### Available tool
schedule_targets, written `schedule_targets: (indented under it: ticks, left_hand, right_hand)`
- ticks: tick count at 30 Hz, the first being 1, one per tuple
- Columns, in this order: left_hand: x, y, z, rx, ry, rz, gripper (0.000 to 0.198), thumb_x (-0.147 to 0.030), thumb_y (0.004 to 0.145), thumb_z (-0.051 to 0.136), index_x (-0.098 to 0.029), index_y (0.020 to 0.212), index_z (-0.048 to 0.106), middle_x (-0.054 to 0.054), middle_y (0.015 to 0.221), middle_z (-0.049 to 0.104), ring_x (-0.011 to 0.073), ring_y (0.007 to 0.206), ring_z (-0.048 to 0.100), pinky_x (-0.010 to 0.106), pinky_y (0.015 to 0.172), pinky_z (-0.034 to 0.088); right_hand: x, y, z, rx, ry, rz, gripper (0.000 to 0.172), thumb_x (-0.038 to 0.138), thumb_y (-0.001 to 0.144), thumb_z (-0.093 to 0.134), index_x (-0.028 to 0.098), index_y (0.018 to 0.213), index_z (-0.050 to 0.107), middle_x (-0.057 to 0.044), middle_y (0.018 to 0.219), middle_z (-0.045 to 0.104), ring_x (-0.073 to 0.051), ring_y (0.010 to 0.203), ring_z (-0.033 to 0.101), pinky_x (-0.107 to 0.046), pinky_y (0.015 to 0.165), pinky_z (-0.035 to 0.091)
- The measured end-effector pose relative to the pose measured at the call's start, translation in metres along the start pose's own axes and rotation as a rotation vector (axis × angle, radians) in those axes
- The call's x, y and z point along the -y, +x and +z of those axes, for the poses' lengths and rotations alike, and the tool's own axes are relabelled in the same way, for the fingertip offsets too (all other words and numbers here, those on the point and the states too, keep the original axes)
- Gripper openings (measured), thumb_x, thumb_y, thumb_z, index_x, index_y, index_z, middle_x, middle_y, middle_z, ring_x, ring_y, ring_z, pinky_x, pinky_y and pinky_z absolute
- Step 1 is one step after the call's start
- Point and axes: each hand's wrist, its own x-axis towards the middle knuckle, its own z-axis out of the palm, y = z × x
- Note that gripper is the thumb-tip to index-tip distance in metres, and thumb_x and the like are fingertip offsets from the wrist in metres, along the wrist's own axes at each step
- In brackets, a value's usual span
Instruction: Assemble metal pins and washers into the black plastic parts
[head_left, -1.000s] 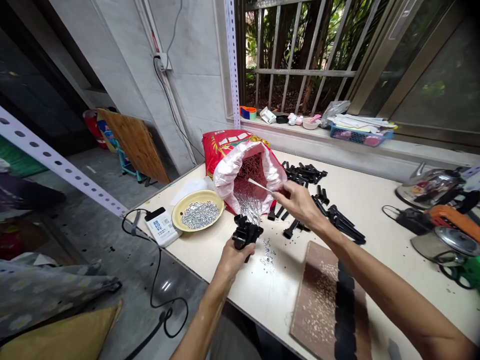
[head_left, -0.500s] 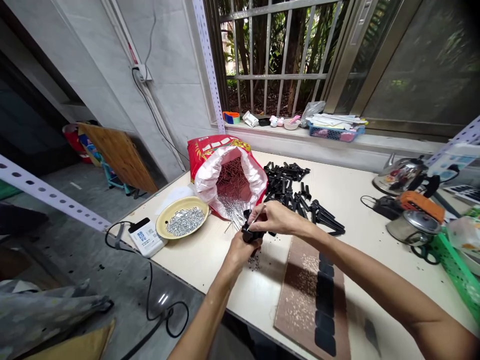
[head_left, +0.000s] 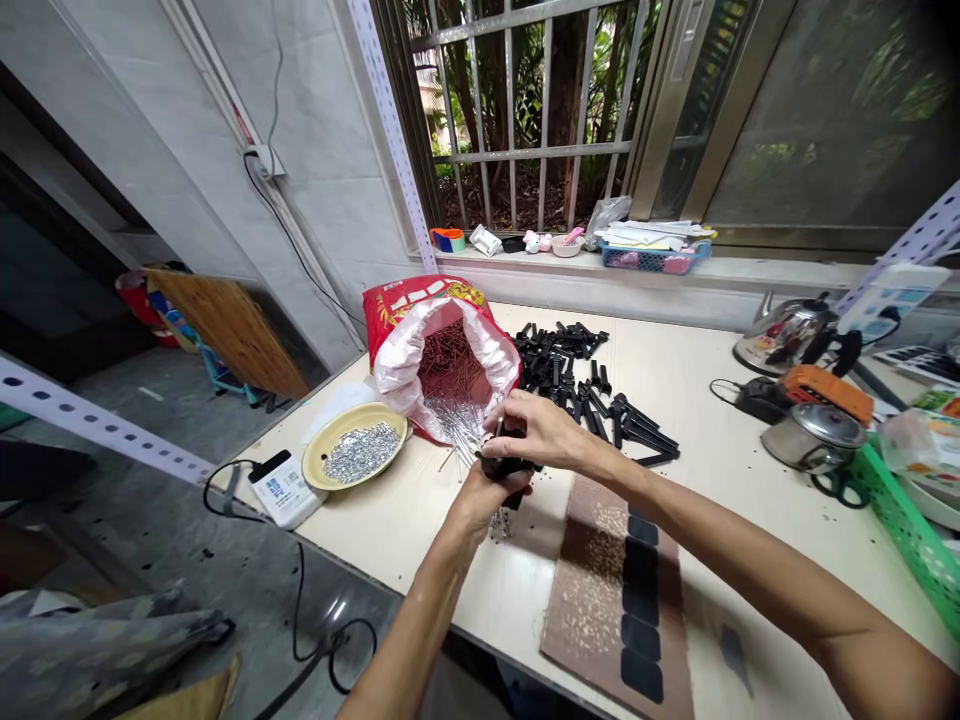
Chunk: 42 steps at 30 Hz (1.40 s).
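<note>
My left hand [head_left: 474,505] is closed around a black plastic part [head_left: 501,467], held just above the table in front of the sack. Over the top of that part, my right hand [head_left: 541,432] pinches what looks like a thin metal pin; its fingers hide most of it. A red sack [head_left: 480,350] lies behind, its white mouth turned to me and full of long thin metal pins [head_left: 459,420], some spilling out. To the left, small shiny metal pieces [head_left: 361,452] fill a yellow dish [head_left: 315,478]. Several black plastic parts [head_left: 562,355] are heaped right of the sack.
A brown board [head_left: 577,610] with black pads lies at the table's front. Tiny pieces are scattered below my hands. A white box [head_left: 286,490] with a cable sits at the left edge. On the right stand a kettle [head_left: 784,335], a metal pot [head_left: 814,437] and a green basket [head_left: 911,540].
The view has shifted slightly, so the scene sits a little further left. My right hand's fingers have moved a little over the top of the black part; my left hand keeps its hold.
</note>
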Motion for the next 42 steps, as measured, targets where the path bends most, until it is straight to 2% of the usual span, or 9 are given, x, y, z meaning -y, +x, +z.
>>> schedule_targets:
  ticks: [6, 11, 15, 19, 24, 29, 33, 39, 42]
  left_hand:
    - [-0.008, -0.004, -0.006, 0.04, -0.115, 0.001, 0.038, -0.026, 0.057, 0.08, -0.01, 0.088, 0.066, 0.008, 0.078, 0.069, 0.0161, 0.064, 0.064, 0.029, 0.066, 0.048]
    - [-0.014, -0.005, -0.001, 0.204, -0.123, 0.077, 0.042, -0.034, 0.066, 0.076, -0.011, 0.098, 0.065, 0.007, 0.082, 0.068, 0.0144, 0.063, 0.062, 0.027, 0.063, 0.048]
    - [-0.019, -0.001, 0.002, 0.274, -0.053, 0.029, 0.057, -0.056, 0.075, 0.06, -0.009, 0.109, 0.059, 0.011, 0.081, 0.068, 0.0159, 0.055, 0.061, 0.026, 0.049, 0.044]
    - [-0.021, 0.01, 0.003, 0.025, 0.219, 0.071, 0.067, -0.07, 0.074, 0.047, -0.009, 0.094, 0.064, 0.009, 0.067, 0.066, 0.0202, 0.055, 0.062, 0.027, 0.046, 0.043]
    - [-0.014, 0.022, 0.014, -0.302, 0.422, 0.276, 0.051, -0.06, 0.074, 0.056, -0.013, 0.089, 0.067, 0.01, 0.085, 0.07, 0.0269, 0.088, 0.064, 0.034, 0.078, 0.046]
    - [-0.008, 0.028, 0.016, -0.425, 0.22, 0.356, 0.052, -0.059, 0.079, 0.05, -0.013, 0.101, 0.063, 0.013, 0.109, 0.066, 0.0259, 0.105, 0.058, 0.035, 0.094, 0.04]
    - [-0.011, 0.032, 0.01, -0.248, -0.035, 0.344, 0.05, -0.056, 0.076, 0.059, -0.017, 0.108, 0.06, 0.009, 0.118, 0.062, 0.0209, 0.12, 0.049, 0.029, 0.103, 0.032]
    - [-0.011, 0.03, 0.004, -0.039, -0.171, 0.1, 0.062, -0.053, 0.068, 0.069, -0.01, 0.11, 0.057, 0.013, 0.102, 0.067, 0.0244, 0.104, 0.059, 0.036, 0.097, 0.04]
    - [-0.008, 0.032, 0.005, 0.022, -0.146, 0.2, 0.054, -0.051, 0.075, 0.064, -0.013, 0.113, 0.058, 0.012, 0.11, 0.065, 0.023, 0.112, 0.055, 0.034, 0.1, 0.037]
  right_hand:
    - [-0.014, -0.03, -0.013, -0.42, 0.288, 0.254, 0.043, 0.049, 0.082, 0.056, 0.019, 0.113, 0.056, -0.006, 0.095, 0.058, -0.016, 0.083, 0.055, -0.027, 0.068, 0.047]
    - [-0.027, -0.057, 0.024, -0.074, 0.613, 0.281, 0.036, 0.054, 0.081, 0.055, 0.018, 0.084, 0.057, -0.002, 0.076, 0.056, -0.013, 0.067, 0.054, -0.026, 0.059, 0.047]
    - [-0.022, -0.052, 0.043, -0.147, 0.904, 0.305, 0.035, 0.054, 0.085, 0.049, 0.019, 0.081, 0.051, 0.002, 0.063, 0.05, -0.009, 0.048, 0.046, -0.023, 0.043, 0.038]
    - [-0.02, -0.041, 0.053, -0.258, 0.875, 0.282, 0.025, 0.039, 0.08, 0.058, 0.019, 0.092, 0.051, 0.002, 0.07, 0.054, -0.011, 0.057, 0.051, -0.023, 0.05, 0.041]
    - [-0.024, -0.031, 0.072, -0.563, 0.451, 0.259, 0.015, 0.017, 0.074, 0.049, 0.017, 0.09, 0.051, -0.003, 0.088, 0.054, -0.016, 0.081, 0.051, -0.029, 0.075, 0.045]
    - [-0.026, -0.027, 0.084, -0.496, 0.337, 0.275, 0.036, 0.007, 0.069, 0.043, 0.019, 0.1, 0.057, -0.004, 0.095, 0.058, -0.02, 0.092, 0.053, -0.034, 0.084, 0.043]
    - [-0.029, -0.024, 0.088, -0.425, 0.544, 0.421, 0.037, 0.012, 0.071, 0.045, 0.017, 0.105, 0.058, -0.004, 0.09, 0.063, -0.021, 0.088, 0.057, -0.037, 0.082, 0.046]
    - [-0.026, -0.021, 0.087, -0.282, 0.905, 0.337, 0.051, 0.02, 0.071, 0.058, 0.018, 0.121, 0.053, -0.006, 0.11, 0.063, -0.022, 0.107, 0.054, -0.035, 0.093, 0.043]
    - [-0.029, -0.018, 0.093, -0.41, 0.951, 0.385, 0.04, 0.033, 0.08, 0.056, 0.017, 0.115, 0.057, -0.006, 0.108, 0.064, -0.021, 0.106, 0.054, -0.035, 0.095, 0.042]
